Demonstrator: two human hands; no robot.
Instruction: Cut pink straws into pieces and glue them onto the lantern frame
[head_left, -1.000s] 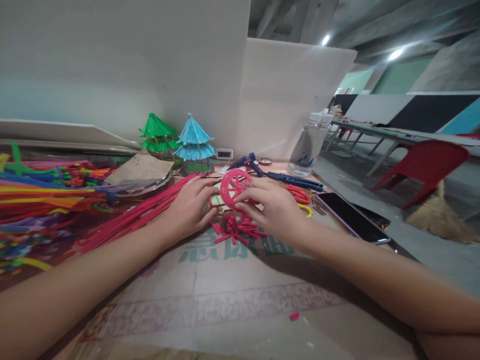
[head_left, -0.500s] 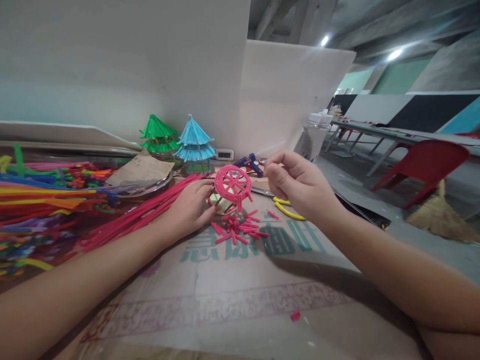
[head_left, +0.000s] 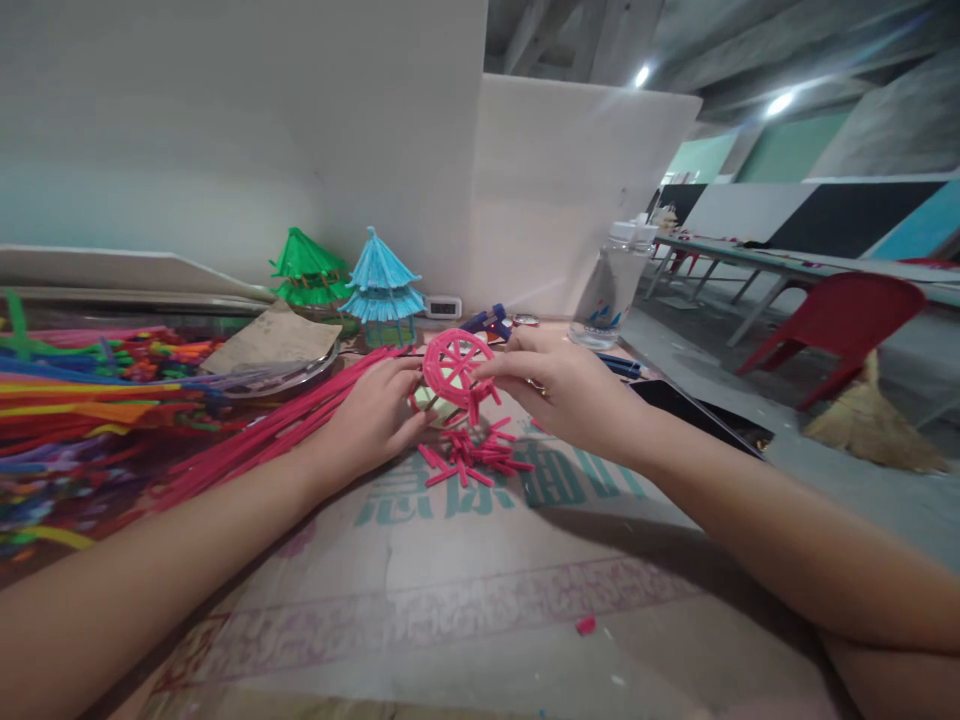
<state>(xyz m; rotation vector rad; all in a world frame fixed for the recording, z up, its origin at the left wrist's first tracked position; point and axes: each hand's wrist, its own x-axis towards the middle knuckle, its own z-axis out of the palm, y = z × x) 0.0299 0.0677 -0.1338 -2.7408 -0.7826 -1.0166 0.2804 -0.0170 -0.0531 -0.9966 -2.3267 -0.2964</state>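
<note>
A pink spoked wheel made of fuzzy pipe-cleaner pieces (head_left: 444,381) stands tilted above the cardboard, with short pink legs hanging from its rim. My left hand (head_left: 379,405) is closed on its left side, and a pale yellow-green thing shows beneath it. The fingers of my right hand (head_left: 566,385) are pinched at the wheel's right rim; whether a small piece lies between the fingertips is hidden. Below both hands is a loose pile of short pink cut pieces (head_left: 480,455). Long pink pipe cleaners (head_left: 277,425) run beneath my left hand and forearm.
Behind stand a blue pagoda model (head_left: 381,280) and a green one (head_left: 307,265), a small digital clock (head_left: 442,307), a glue gun (head_left: 487,322) and a clear bottle (head_left: 611,290). Colourful pipe cleaners (head_left: 97,400) fill the left. A dark flat device (head_left: 697,415) lies right.
My right hand has moved left and slightly down, from apart to the wheel's right rim, covering the yellow-handled tool. My left hand keeps its hold. The view has shifted slightly.
</note>
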